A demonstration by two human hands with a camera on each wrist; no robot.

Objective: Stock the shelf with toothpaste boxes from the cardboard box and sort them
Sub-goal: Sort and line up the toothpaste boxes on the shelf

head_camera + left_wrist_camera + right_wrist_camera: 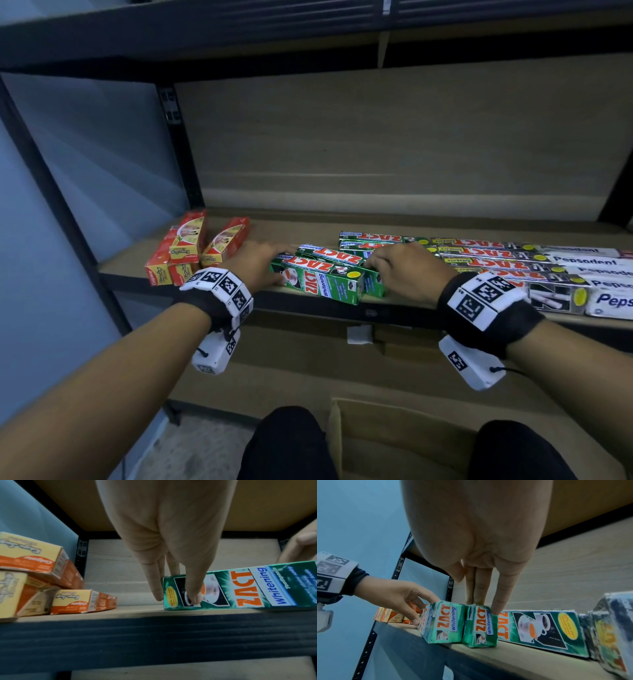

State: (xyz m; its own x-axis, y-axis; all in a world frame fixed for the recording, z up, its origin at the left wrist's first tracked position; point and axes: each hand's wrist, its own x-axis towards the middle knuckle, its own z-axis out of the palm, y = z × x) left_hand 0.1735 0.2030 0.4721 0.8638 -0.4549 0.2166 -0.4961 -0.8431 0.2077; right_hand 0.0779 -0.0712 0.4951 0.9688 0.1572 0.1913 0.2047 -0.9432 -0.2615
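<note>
A green ZACT Whitening box lies slanted at the front edge of the shelf. My left hand pinches its left end, thumb on the front face and fingers over the end. A second green box lies right behind it, and further green ones sit behind that. My right hand has straight fingers whose tips press on top of the second box's right end. The cardboard box stands open on the floor below.
Red and yellow Colgate boxes are piled loosely at the shelf's left end. Silver ZACT Smokers boxes and white Pepsodent boxes lie in rows at the right. Bare board stretches behind them. My knees flank the cardboard box.
</note>
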